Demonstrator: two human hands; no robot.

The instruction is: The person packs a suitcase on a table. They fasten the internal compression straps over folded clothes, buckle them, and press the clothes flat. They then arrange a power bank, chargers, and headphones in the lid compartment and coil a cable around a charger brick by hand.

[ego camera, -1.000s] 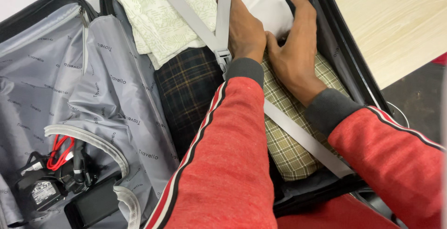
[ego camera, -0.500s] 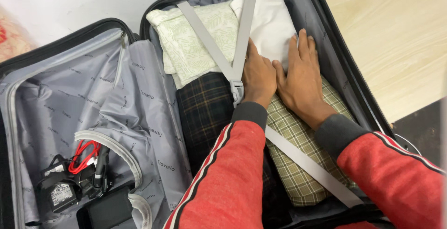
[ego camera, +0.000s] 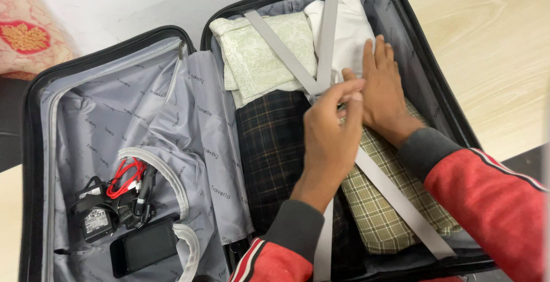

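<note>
An open black suitcase (ego camera: pixel 412 24) lies in front of me. Its right half holds folded clothes: a pale green leaf-print piece (ego camera: pixel 260 58), a white piece (ego camera: pixel 346 30), a dark plaid piece (ego camera: pixel 272 150) and a light green checked piece (ego camera: pixel 384 213). Grey straps (ego camera: pixel 281 47) cross over them in an X. My left hand (ego camera: pixel 329 138) is raised over the crossing, its fingertips pinched at the strap buckle, which it hides. My right hand (ego camera: pixel 387 96) lies flat, fingers together, on the white and checked clothes.
The suitcase's left half has a grey lining (ego camera: pixel 114 121) with an unzipped flap. Under it sit a black charger (ego camera: pixel 97 222), red cables (ego camera: pixel 123 181) and a black phone-like device (ego camera: pixel 143 247). A wooden floor (ego camera: pixel 487 47) lies to the right, patterned fabric (ego camera: pixel 28 35) at top left.
My left hand has lifted off the clothes and drawn back, now pinching at the strap crossing. My right hand stays pressed flat. The view has pulled back, showing more of the suitcase.
</note>
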